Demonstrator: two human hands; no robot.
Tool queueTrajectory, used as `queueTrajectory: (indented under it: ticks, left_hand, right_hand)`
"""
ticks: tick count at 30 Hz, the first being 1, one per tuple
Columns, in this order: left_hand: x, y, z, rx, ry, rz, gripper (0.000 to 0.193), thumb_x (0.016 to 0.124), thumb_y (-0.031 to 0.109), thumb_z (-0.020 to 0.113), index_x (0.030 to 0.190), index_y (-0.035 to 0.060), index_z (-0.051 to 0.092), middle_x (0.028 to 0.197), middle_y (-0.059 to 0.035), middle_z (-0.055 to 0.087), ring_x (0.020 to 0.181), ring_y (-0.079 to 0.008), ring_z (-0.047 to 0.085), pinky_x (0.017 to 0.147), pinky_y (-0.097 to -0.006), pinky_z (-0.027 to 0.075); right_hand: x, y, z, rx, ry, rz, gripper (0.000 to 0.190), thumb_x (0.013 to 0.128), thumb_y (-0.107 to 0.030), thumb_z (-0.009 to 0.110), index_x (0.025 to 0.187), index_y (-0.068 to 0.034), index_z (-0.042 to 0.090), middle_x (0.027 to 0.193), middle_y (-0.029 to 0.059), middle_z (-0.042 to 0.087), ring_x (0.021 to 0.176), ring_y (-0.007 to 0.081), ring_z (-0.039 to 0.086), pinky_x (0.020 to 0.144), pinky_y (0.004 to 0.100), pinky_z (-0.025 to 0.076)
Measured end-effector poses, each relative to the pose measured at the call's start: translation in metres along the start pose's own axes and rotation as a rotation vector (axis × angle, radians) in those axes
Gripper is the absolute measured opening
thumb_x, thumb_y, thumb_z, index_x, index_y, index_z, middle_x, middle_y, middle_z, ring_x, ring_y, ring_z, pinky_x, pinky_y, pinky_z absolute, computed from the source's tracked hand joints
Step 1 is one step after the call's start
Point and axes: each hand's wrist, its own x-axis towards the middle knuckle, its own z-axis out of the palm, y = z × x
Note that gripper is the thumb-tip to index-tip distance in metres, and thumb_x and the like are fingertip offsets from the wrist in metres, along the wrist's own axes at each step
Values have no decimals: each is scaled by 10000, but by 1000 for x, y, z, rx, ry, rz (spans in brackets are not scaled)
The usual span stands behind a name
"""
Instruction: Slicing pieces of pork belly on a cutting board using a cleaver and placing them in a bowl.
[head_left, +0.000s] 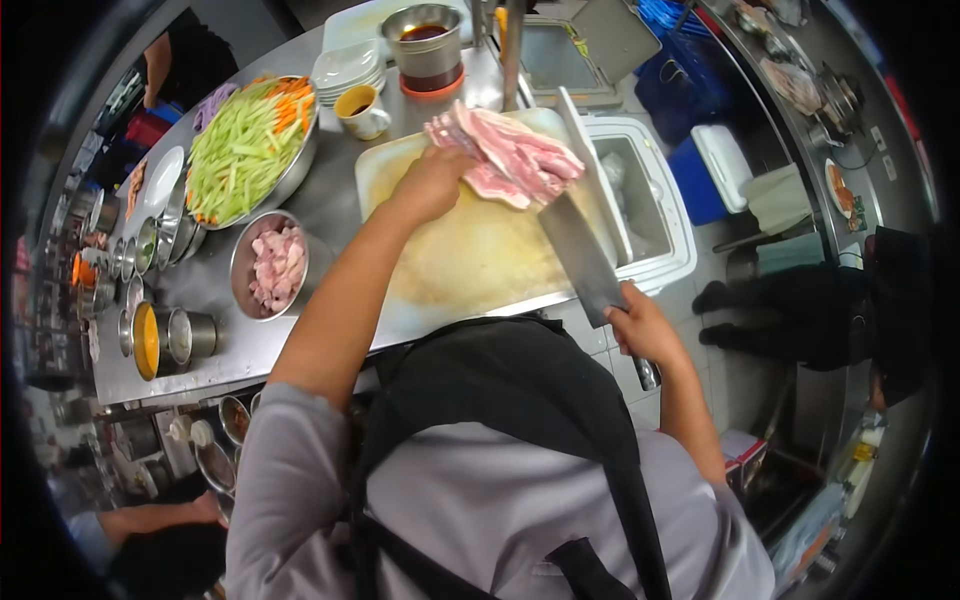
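Several strips of raw, fatty pork (517, 154) lie in a pile across the far part of a worn, yellowed white cutting board (480, 255). My left hand (439, 180) grips the left end of the pile, its fingertips partly hidden by the meat. In my right hand (641, 322) is a Chinese cleaver (581, 255), held where blade and handle meet, off the board's near right corner. The blade slants up and left, its far end close to the right end of the pork.
Left of the board stand a steel bowl of cut meat (277, 266), a large bowl of vegetable strips (247, 150) and a yellow-white mug (361, 112). Beyond it is a steel pot of dark liquid (422, 45). An open white cooler (637, 202) adjoins the right side. Other people work nearby.
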Motion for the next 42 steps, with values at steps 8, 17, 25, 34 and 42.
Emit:
queueTrajectory:
  ticks: [8,17,25,34,42]
  left_hand:
    - [24,20,19,232,-103,1,294,810,84,651,1097,90,718,1206,-66,585,1191,-323,481,1025,-467,370]
    - [-87,78,21,265,-93,54,336,698,145,710,1003,23,638,1088,-145,570,1128,-367,507,1018,-494,386]
    - [-116,93,20,283,211,-90,330,788,67,670,1113,23,631,1023,-138,633,1044,-304,598,1004,-446,432]
    - [-58,73,-58,-897,357,-553,315,971,141,612,1234,-33,620,961,-114,686,893,-122,625,797,-269,505]
    - [-152,42,10,-31,24,-550,528,849,225,738,1303,-5,595,1156,-208,639,1044,-328,648,959,-385,501]
  right_hand:
    - [23,18,-49,-54,-182,11,132,1012,-126,603,1109,-46,563,611,-8,508,470,91,490,450,275,426]
    - [51,2,-76,-222,-380,-77,211,1008,-190,601,1018,-19,479,638,87,585,507,174,591,490,337,476]
    - [66,3,-74,-293,-363,-171,195,1005,-151,618,1105,-12,524,592,30,533,466,121,534,456,311,439]
    - [50,8,-57,-393,-231,-240,247,983,-174,642,1103,-4,509,606,76,560,468,148,557,453,334,447]
    - [31,7,-35,-414,-73,-233,240,963,-157,647,1010,-9,464,655,110,589,486,183,568,476,361,466]
